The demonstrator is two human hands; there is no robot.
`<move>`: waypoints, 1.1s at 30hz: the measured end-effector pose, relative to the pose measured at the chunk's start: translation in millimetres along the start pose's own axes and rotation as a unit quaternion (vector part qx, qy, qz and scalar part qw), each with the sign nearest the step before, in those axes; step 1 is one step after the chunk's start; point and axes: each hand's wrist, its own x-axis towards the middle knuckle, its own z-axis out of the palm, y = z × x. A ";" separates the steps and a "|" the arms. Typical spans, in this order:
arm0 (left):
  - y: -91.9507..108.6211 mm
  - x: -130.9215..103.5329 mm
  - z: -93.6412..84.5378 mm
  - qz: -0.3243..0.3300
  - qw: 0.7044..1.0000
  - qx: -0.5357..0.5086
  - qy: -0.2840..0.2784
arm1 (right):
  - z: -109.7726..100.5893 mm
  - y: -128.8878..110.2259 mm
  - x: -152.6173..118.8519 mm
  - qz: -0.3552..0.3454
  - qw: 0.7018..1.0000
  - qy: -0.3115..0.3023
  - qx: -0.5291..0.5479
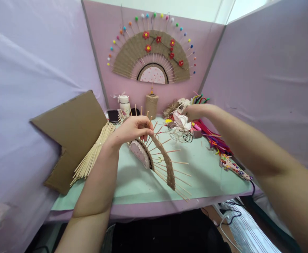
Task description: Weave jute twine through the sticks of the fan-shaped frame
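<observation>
My left hand [141, 128] is closed on the upper edge of a half-made stick fan [169, 170], which hangs tilted over the table. Thin wooden sticks spread out from its pink, dark-edged half-round base [138, 153], with a brown twine band woven across them. Out to the right, my right hand [193, 111] is at a heap of craft scraps [181, 121], its fingers curled and partly hidden. What they hold, if anything, cannot be made out. Loose thin twine [180, 134] lies below that hand.
A finished fan [130, 52] with pompoms and red flowers hangs on the back panel. A twine spool [151, 104] and white bottle [124, 104] stand behind. Cardboard [69, 123] and bundled sticks [93, 154] are left; pipe cleaners [217, 140] and a patterned glue gun [233, 166] right.
</observation>
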 end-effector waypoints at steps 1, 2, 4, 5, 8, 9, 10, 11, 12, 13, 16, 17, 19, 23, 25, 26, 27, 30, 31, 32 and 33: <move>-0.9 0.8 1.9 0.001 1.000 0.004 0.012 | 8.1 -11.7 -12.3 -0.022 0.997 -0.063 0.026; -2.1 1.9 4.3 0.003 1.000 0.010 0.023 | 17.1 -23.9 -27.1 -0.081 0.981 -0.142 0.108; -6.3 5.0 9.9 0.008 0.999 0.025 0.041 | 36.9 -46.3 -60.0 -0.151 0.927 -0.200 0.281; -9.0 7.0 12.9 0.013 0.998 0.031 0.047 | 46.9 -54.9 -75.8 -0.154 0.902 -0.202 0.349; -18.0 13.4 21.4 0.030 0.997 0.047 0.059 | 71.9 -65.9 -110.7 -0.070 0.867 -0.186 0.458; -20.4 15.3 23.4 0.033 0.996 0.051 0.058 | 77.2 -65.2 -117.4 -0.033 0.869 -0.166 0.464; -22.3 16.8 24.9 0.036 0.996 0.056 0.053 | 80.8 -63.3 -122.1 -0.001 0.873 -0.148 0.465; -23.7 18.0 25.9 0.037 0.996 0.062 0.048 | 82.6 -60.8 -125.2 0.023 0.876 -0.129 0.465; -24.6 18.8 26.5 0.039 0.996 0.068 0.045 | 82.8 -58.3 -127.3 0.037 0.877 -0.113 0.465; -25.1 19.2 26.6 0.041 0.995 0.074 0.044 | 81.8 -56.4 -128.6 0.042 0.877 -0.101 0.468; -25.4 18.9 26.2 0.043 0.995 0.081 0.043 | 76.6 -54.9 -131.4 0.033 0.877 -0.082 0.473; -25.2 18.6 26.1 0.042 0.995 0.076 0.042 | 75.4 -55.5 -132.1 0.031 0.877 -0.078 0.472; -24.1 17.7 26.2 0.038 0.996 0.066 0.039 | 75.0 -57.0 -133.2 0.034 0.878 -0.074 0.471; -19.2 16.5 28.1 0.039 0.993 0.097 0.057 | 77.5 -55.3 -133.8 0.028 0.881 -0.074 0.466; -16.7 16.2 29.3 0.043 0.989 0.121 0.071 | 74.4 -51.2 -134.6 0.016 0.890 -0.071 0.450; -15.8 16.3 29.8 0.043 0.988 0.130 0.075 | 70.7 -48.4 -135.5 0.012 0.898 -0.068 0.435; -15.3 16.4 30.1 0.043 0.987 0.135 0.077 | 65.5 -45.4 -136.8 0.011 0.906 -0.063 0.418; -15.8 17.2 30.7 0.040 0.986 0.141 0.077 | 43.4 -37.7 -143.7 0.018 0.929 -0.044 0.367; -16.4 17.6 30.9 0.039 0.986 0.140 0.078 | 35.5 -36.6 -146.8 0.020 0.934 -0.037 0.355; -17.0 17.9 31.1 0.040 0.986 0.139 0.079 | 28.0 -36.7 -150.2 0.019 0.937 -0.028 0.346; -17.6 18.2 31.4 0.041 0.986 0.137 0.080 | 21.3 -38.3 -153.9 0.016 0.940 -0.017 0.340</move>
